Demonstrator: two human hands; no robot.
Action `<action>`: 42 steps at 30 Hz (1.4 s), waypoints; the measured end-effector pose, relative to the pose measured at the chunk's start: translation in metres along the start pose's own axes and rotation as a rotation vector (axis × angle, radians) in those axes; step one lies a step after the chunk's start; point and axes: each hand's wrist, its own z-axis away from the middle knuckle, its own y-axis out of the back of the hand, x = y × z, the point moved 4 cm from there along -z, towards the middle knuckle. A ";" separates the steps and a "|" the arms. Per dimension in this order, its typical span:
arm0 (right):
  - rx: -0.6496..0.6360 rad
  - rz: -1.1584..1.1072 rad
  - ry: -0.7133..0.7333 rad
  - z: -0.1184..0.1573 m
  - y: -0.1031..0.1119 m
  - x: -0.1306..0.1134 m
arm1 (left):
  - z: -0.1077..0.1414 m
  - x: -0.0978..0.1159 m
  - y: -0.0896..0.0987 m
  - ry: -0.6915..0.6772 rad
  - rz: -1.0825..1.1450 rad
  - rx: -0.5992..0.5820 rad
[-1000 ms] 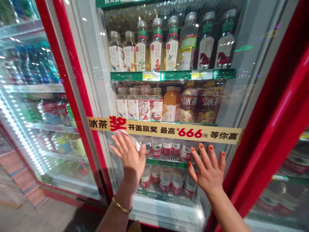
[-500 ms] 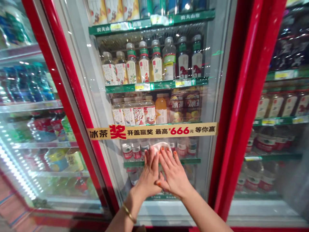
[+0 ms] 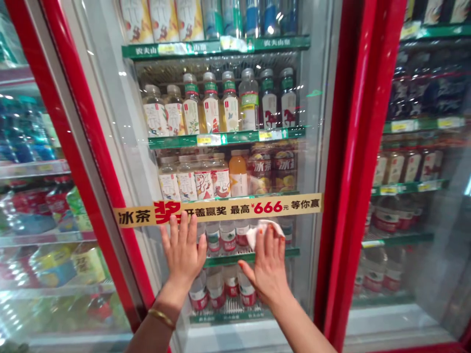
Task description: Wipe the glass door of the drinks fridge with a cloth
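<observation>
My right hand [image 3: 271, 270] presses a white cloth [image 3: 252, 237] against the glass door [image 3: 312, 162] of a drinks fridge, just under the yellow banner. Its fingers lie flat over the cloth, whose edges show at the left and above the fingertips. My left hand [image 3: 183, 256] is spread open at the glass, left of the cloth, holding nothing. Its fingertips overlap the lower edge of the yellow banner [image 3: 239, 209]. A bracelet [image 3: 162, 318] circles the left wrist.
Behind the glass, shelves hold rows of bottles [image 3: 211, 110] and cartons [image 3: 162, 19]. Red door frames [image 3: 353, 196] stand to either side. More fridge sections with drinks [image 3: 408, 215] are at the right and left.
My hands were together on the cloth; now they are apart. The left has let go of it and moved left, while the right has shifted right with the cloth.
</observation>
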 end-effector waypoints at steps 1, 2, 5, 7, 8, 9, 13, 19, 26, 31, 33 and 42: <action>0.016 0.013 -0.069 -0.004 0.006 0.016 | 0.001 0.000 -0.001 -0.003 0.000 0.003; 0.049 0.012 -0.151 -0.015 0.013 0.032 | 0.002 0.000 -0.001 -0.005 -0.001 0.007; 0.163 -0.012 -0.258 -0.073 0.030 0.051 | 0.003 0.000 -0.002 -0.010 -0.015 0.020; 0.160 -0.009 -0.152 -0.105 0.030 0.031 | 0.004 0.002 -0.001 -0.009 -0.023 0.022; 0.123 -0.009 -0.056 -0.113 0.026 0.015 | 0.004 0.002 0.001 -0.009 -0.023 0.021; 0.072 -0.013 0.069 -0.113 0.023 -0.001 | 0.004 0.001 0.004 -0.011 -0.020 0.019; -0.061 0.010 0.404 -0.090 0.025 -0.003 | -0.009 -0.016 0.031 -0.090 0.033 0.027; 0.205 0.019 -0.092 -0.179 0.073 0.075 | -0.086 -0.056 0.068 -0.150 0.106 0.161; -0.102 0.050 0.501 -0.176 0.042 0.007 | -0.135 -0.059 0.032 -0.095 0.020 0.086; 0.116 0.148 0.036 -0.240 0.078 0.083 | -0.129 -0.059 0.028 -0.086 0.027 0.087; 0.171 0.169 -0.067 -0.262 0.084 0.083 | -0.129 -0.059 0.029 -0.084 0.036 0.093; -0.189 0.122 0.723 -0.223 0.077 0.035 | -0.130 -0.058 0.028 -0.091 0.022 0.098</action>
